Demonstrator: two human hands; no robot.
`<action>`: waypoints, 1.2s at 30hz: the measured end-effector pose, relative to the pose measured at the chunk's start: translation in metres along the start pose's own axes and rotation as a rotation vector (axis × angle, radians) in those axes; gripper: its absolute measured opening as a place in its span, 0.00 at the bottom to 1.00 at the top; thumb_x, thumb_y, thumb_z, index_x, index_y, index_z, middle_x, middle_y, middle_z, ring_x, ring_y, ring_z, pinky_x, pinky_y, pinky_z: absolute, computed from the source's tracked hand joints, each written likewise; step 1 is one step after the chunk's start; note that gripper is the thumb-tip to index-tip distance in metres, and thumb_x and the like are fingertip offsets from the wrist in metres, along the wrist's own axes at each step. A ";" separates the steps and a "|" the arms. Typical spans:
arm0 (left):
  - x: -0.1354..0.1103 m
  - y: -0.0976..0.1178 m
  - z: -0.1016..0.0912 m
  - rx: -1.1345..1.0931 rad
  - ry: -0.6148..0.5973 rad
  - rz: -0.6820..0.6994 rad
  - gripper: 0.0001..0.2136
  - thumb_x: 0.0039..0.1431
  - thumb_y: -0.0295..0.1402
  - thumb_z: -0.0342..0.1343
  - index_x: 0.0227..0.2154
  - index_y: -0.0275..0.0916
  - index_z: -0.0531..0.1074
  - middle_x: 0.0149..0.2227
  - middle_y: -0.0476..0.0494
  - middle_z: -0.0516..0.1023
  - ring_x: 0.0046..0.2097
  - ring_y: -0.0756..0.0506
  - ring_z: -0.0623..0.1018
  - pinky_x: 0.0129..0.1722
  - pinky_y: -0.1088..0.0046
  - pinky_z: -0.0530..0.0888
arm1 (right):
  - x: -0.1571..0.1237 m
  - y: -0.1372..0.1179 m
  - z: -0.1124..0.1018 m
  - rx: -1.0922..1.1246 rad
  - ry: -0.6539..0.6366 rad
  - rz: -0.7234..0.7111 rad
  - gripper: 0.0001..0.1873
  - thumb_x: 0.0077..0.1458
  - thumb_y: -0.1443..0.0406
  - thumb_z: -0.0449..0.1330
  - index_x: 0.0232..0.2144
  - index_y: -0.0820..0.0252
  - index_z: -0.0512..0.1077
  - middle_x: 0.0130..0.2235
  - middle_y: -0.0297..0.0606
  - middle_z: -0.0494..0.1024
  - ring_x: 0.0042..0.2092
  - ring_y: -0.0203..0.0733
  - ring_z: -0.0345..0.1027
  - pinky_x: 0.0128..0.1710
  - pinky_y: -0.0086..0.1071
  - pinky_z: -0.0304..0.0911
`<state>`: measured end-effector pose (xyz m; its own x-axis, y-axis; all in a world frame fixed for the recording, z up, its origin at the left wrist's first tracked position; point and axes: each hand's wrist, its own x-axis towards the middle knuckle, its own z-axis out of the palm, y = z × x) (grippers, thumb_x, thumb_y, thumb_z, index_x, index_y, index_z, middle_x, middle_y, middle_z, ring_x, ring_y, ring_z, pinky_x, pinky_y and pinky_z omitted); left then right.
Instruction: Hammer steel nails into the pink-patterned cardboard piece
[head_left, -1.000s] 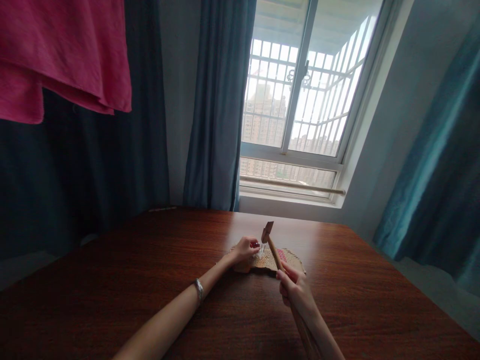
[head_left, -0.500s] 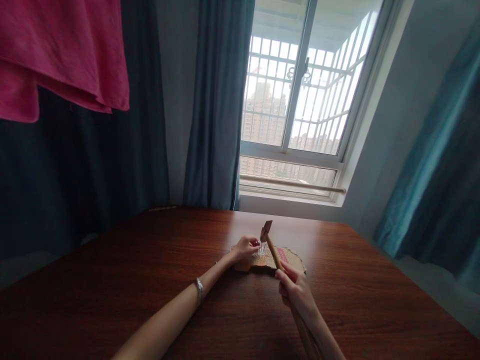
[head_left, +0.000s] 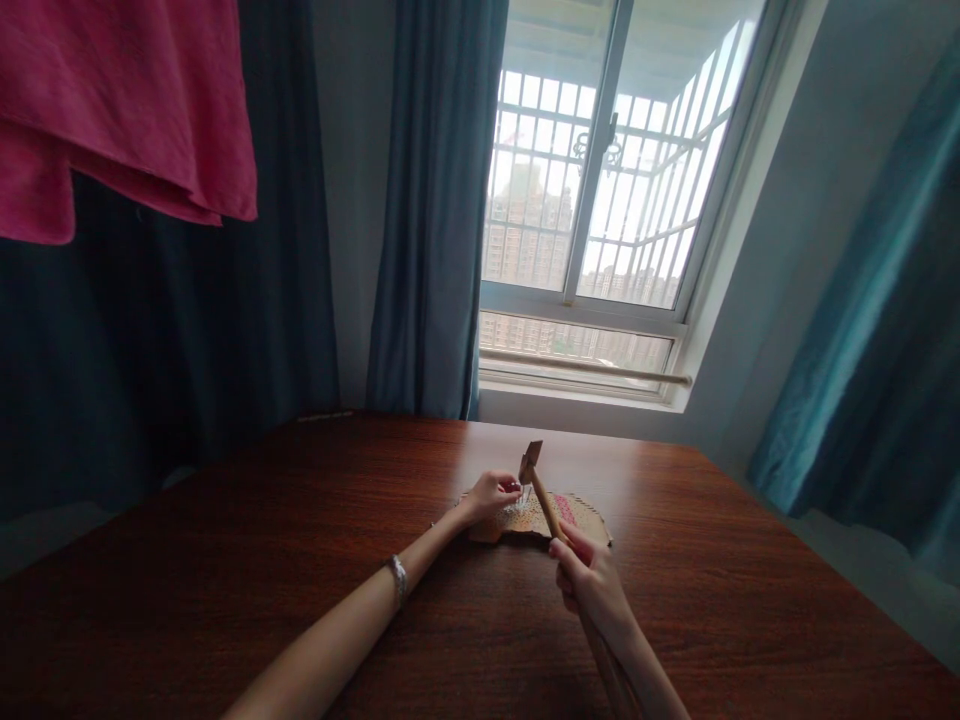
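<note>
On the table point(head_left: 300, 560), the tan panel point(head_left: 592, 519) should handle as light, fairly stiff but easily dented; support it by the outer edge. The hammer point(head_left: 548, 508), likely top-heavy, is gripped partway along its length by the right hand point(head_left: 594, 582). The thin pins point(head_left: 525, 494) standing at the panel appear easily bent, best pinched low; whether the left hand point(head_left: 491, 495), just beside them, grips one cannot be determined.

We see daylight coming from the window point(head_left: 592, 200) – its view washed out and hazy – and laying pale glare across the far tabletop point(head_left: 615, 455). Our left side sinks into shadow; fine detail looks soft.
</note>
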<state>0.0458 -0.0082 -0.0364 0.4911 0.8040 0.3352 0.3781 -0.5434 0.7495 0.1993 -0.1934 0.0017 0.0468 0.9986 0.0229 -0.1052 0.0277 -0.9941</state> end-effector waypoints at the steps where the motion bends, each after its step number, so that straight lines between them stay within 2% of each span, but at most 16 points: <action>1: 0.000 0.000 0.000 -0.007 -0.003 -0.004 0.12 0.48 0.40 0.55 0.24 0.33 0.74 0.25 0.47 0.74 0.30 0.50 0.71 0.31 0.77 0.67 | 0.000 0.000 0.000 0.007 0.004 0.001 0.28 0.46 0.53 0.60 0.46 0.63 0.66 0.16 0.23 0.56 0.15 0.27 0.48 0.10 0.19 0.46; 9: 0.002 -0.005 0.002 -0.054 -0.020 0.008 0.13 0.48 0.40 0.55 0.26 0.32 0.74 0.26 0.47 0.75 0.30 0.50 0.71 0.30 0.77 0.66 | 0.000 -0.001 0.002 0.008 -0.021 -0.010 0.26 0.45 0.53 0.60 0.43 0.63 0.67 0.19 0.25 0.59 0.16 0.26 0.49 0.09 0.19 0.46; 14: 0.001 -0.006 0.003 -0.039 -0.005 -0.022 0.13 0.47 0.40 0.55 0.24 0.32 0.74 0.24 0.47 0.74 0.29 0.50 0.71 0.31 0.77 0.66 | -0.001 -0.002 0.003 -0.012 0.007 0.005 0.26 0.44 0.51 0.60 0.40 0.63 0.69 0.16 0.24 0.57 0.15 0.26 0.48 0.09 0.19 0.45; 26: 0.000 0.000 0.001 -0.002 -0.012 0.018 0.12 0.48 0.39 0.55 0.25 0.33 0.75 0.25 0.46 0.75 0.30 0.49 0.71 0.31 0.77 0.67 | 0.000 0.000 0.005 0.029 0.005 -0.022 0.29 0.43 0.52 0.61 0.44 0.64 0.68 0.18 0.25 0.59 0.15 0.26 0.49 0.09 0.19 0.45; 31: 0.000 -0.006 0.002 -0.014 -0.013 0.069 0.11 0.49 0.38 0.55 0.24 0.33 0.75 0.26 0.46 0.74 0.30 0.49 0.71 0.32 0.77 0.67 | 0.002 0.002 0.003 0.022 0.023 -0.005 0.25 0.43 0.51 0.60 0.39 0.64 0.69 0.16 0.24 0.57 0.15 0.26 0.48 0.09 0.19 0.46; 36: 0.000 -0.008 0.002 -0.007 0.001 0.070 0.11 0.49 0.37 0.55 0.23 0.33 0.74 0.24 0.47 0.73 0.28 0.51 0.70 0.30 0.78 0.66 | 0.002 0.003 0.002 -0.001 -0.004 -0.007 0.24 0.47 0.54 0.59 0.42 0.65 0.68 0.16 0.23 0.57 0.15 0.27 0.48 0.09 0.19 0.46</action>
<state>0.0442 -0.0039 -0.0439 0.5155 0.7642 0.3877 0.3369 -0.5967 0.7283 0.1975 -0.1909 -0.0008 0.0440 0.9986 0.0302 -0.1042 0.0347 -0.9939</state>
